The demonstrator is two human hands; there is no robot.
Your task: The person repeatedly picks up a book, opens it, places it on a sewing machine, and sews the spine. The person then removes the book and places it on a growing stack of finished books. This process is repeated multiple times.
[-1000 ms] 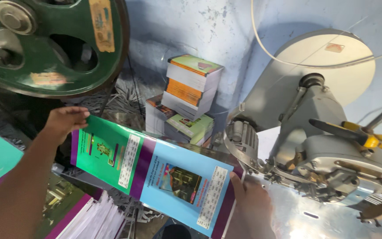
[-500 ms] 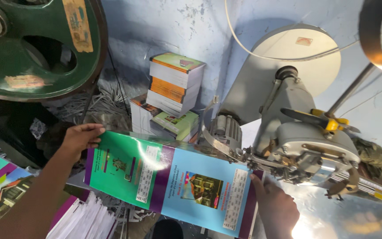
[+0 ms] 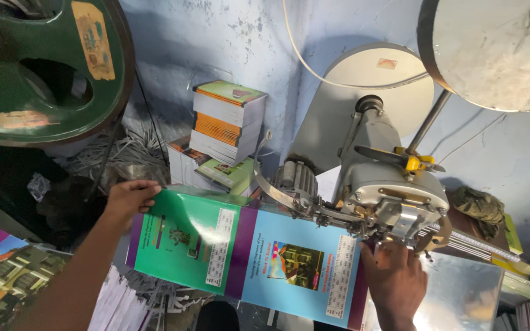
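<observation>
Head view, both hands [image 3: 131,199] [image 3: 394,279] gripping glossy cover sheet [image 3: 246,254], grey machine [image 3: 387,184], blue wall [image 3: 216,43], stacked books [image 3: 225,116]

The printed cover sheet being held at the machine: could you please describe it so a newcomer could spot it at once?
Start at the grey metal machine right of centre. Sloping down-left from its head is the wide glossy cover sheet, held by the left hand and right hand. Unlike the stacked books behind, it is one flat sheet, half green, half blue, with purple bands.

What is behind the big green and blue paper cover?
Behind the cover sit stacked books against the blue wall. Paper shreds lie beside them. The cover hides whatever lies directly beneath it.
</observation>
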